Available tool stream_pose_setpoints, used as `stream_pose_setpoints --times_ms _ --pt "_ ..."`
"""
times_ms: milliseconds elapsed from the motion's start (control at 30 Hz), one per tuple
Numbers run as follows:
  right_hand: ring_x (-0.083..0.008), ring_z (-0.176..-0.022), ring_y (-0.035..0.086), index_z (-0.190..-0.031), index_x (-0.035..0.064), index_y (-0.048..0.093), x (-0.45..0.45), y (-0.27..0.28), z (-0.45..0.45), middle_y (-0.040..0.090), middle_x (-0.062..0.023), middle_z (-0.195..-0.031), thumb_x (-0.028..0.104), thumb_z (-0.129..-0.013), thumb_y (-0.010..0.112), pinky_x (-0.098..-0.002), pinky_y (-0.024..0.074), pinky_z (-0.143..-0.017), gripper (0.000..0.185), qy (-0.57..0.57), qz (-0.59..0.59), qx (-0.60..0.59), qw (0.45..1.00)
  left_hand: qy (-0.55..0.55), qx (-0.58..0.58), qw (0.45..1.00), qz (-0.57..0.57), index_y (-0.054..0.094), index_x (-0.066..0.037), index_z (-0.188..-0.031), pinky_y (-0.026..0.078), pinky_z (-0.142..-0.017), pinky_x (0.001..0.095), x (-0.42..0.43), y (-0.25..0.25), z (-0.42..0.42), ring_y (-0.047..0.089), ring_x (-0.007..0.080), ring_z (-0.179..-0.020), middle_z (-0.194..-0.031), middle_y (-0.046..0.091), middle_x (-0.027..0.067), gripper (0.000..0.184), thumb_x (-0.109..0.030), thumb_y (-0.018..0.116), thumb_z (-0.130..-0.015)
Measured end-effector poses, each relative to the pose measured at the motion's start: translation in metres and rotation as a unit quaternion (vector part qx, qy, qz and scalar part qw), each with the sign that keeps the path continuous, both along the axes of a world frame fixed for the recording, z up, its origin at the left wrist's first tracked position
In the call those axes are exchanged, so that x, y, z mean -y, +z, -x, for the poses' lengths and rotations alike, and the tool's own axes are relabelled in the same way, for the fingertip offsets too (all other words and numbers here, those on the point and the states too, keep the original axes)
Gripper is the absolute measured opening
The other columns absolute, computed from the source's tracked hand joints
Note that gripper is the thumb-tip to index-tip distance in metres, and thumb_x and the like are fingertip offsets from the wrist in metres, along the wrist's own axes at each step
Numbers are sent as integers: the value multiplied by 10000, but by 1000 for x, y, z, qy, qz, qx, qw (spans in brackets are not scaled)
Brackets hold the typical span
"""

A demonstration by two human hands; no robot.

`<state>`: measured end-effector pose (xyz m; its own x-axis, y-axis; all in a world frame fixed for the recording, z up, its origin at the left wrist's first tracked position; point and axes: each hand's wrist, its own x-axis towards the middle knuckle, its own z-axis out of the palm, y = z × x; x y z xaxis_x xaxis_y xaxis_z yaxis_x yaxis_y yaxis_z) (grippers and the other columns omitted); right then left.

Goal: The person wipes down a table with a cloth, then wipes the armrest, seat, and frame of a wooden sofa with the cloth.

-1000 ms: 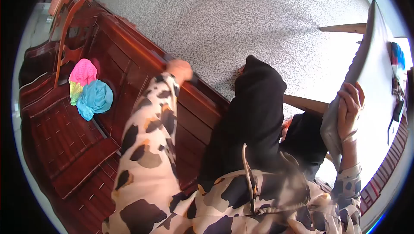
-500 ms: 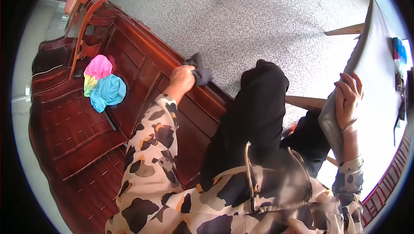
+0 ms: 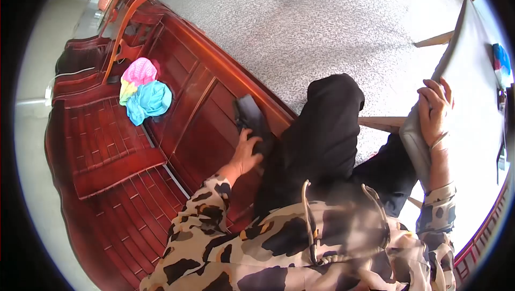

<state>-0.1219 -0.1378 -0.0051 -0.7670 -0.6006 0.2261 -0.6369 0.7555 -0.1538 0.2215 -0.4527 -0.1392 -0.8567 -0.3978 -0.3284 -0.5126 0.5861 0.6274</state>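
A dark grey cloth (image 3: 251,116) lies stretched along the seat of the reddish-brown wooden bench (image 3: 185,114), close to my left thigh. My left hand (image 3: 245,154) has its fingers on the near end of this cloth; they are slightly blurred and seem closed on it. At the right, my right hand (image 3: 434,114) is bent around the grey edge of a white-topped table (image 3: 466,130), fingertips toward the far side. Farther along the bench sits a crumpled cloth bundle (image 3: 147,95), pink, yellow and light blue.
My legs in black trousers (image 3: 332,119) stand between bench and table. A wooden table leg (image 3: 383,123) sticks out near my knee. Speckled grey floor (image 3: 300,28) lies ahead. A red-and-blue packet (image 3: 501,64) rests on the table's far part.
My left hand has come nearer to my body, bringing the grey cloth from the bench's front rail onto the seat. The cloth is now more spread out. My right hand keeps its place.
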Motion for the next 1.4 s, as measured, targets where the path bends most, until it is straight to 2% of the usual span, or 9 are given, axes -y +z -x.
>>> stream_pose_setpoints --times_ms 167,333,467,700,867,1033,1133,1233,1400 --pt "-326 -1203 402 -878 70 655 -4 -8 3 589 -51 -1108 126 -809 528 -450 297 -977 155 -9 -6 -11 1000 132 -77 974 167 530 56 -982 279 -995 465 19 -46 72 333 427 -1150 -1183 364 314 561 -446 636 -755" --pt "-334 -1185 413 -881 49 648 -1 -4 0 593 -76 -1089 92 -799 522 -441 311 -988 156 -6 2 -11 1000 86 -74 954 278 585 50 -889 308 -988 391 89 -42 111 398 367 -1107 -1110 460 284 498 -372 663 -637" --pt "-339 -1164 426 -888 30 641 -1 -2 1 592 -100 -1080 58 -793 514 -427 329 -997 160 -5 -2 -8 1000 134 6 964 231 614 9 -867 311 -997 372 122 -40 93 406 363 -1124 -1154 457 256 407 -315 684 -631" --pt "-345 -1166 424 -870 58 653 -2 -8 4 605 -57 -1060 119 -798 539 -453 304 -972 148 0 19 -12 1000 -40 -30 979 197 596 10 -765 260 -1037 488 1 -19 20 289 483 -1215 -1237 367 274 289 -139 700 -540" --pt "-345 -1158 432 -858 27 633 -4 -12 4 597 -107 -1056 68 -802 499 -464 306 -981 151 6 11 -32 999 -72 -41 994 67 600 -14 -823 326 -1021 420 -9 -21 9 275 402 -1274 -1286 342 227 349 -116 738 -518" --pt "-349 -1085 477 -843 6 622 -1 -6 2 605 -132 -1002 53 -785 504 -453 303 -993 140 27 40 -34 998 6 -5 964 266 609 -73 -765 374 -955 416 78 -21 43 412 349 -1159 -1213 424 170 247 -47 670 -527" --pt "-347 -1066 488 -826 -5 623 1 -3 2 606 -133 -990 37 -766 514 -440 310 -1002 131 25 49 -37 998 194 146 944 222 649 -105 -805 346 -973 422 142 -41 53 365 345 -1193 -1248 415 177 199 -207 642 -634" --pt "-346 -1082 481 -822 -4 627 1 -1 0 607 -132 -993 29 -756 520 -432 317 -1002 130 10 49 -28 998 262 203 941 71 653 -85 -975 310 -1003 426 150 -24 68 287 362 -1239 -1324 357 181 410 -385 563 -710" --pt "-380 -1112 451 -813 10 628 -2 -9 4 608 -131 -988 58 -728 535 -472 310 -965 135 3 70 -5 998 233 133 910 315 641 -35 -1016 328 -980 468 90 -24 67 327 416 -1207 -1287 407 210 592 -550 550 -739"
